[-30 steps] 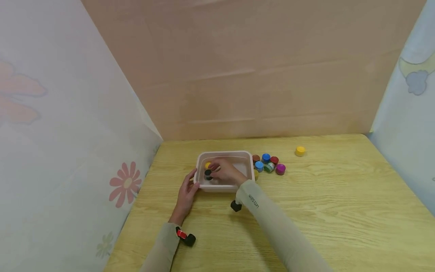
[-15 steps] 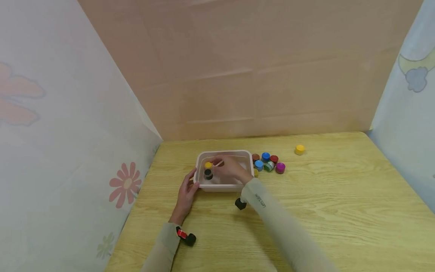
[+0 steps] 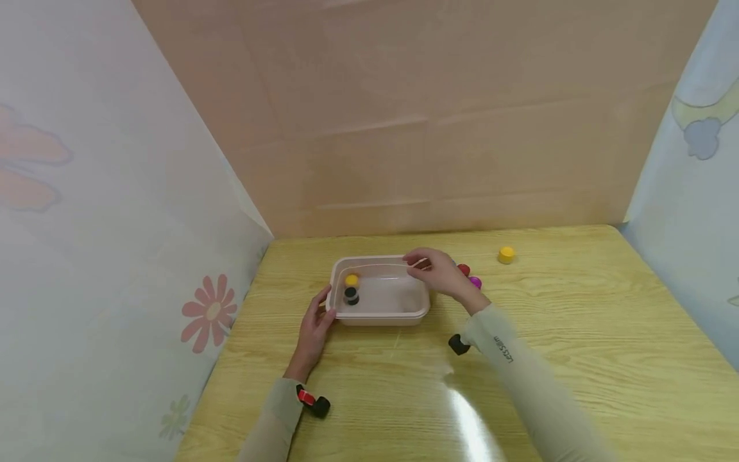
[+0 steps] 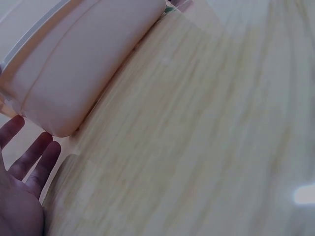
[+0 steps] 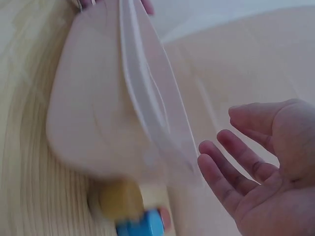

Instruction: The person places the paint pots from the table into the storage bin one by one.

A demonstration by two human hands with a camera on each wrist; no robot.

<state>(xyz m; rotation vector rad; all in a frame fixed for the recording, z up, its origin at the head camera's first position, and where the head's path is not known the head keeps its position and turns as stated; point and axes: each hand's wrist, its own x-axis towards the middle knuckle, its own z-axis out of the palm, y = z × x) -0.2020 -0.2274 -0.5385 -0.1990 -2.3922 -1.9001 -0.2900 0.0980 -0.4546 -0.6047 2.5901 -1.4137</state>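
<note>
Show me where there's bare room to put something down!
The table is bare right of the right sleeve, nearer than the lone yellow pot, and between both sleeves, in front of the pink tub. It's crowded by the tub's right end, where the red pot, purple pot and blue pot cluster.

Pale pink tub (image 3: 381,318), black lid (image 3: 351,292), yellow lid (image 3: 352,280), yellow woodgrain table (image 3: 577,321), pink-flowered wall (image 3: 127,256)

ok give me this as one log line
left hand: touches bin; right hand: empty, by bin's right end; in bin: yellow jar, black jar

Pale sleeves (image 3: 534,378), dark lettering (image 3: 503,350), black wrist cameras (image 3: 458,344), red patch (image 3: 307,398)
</note>
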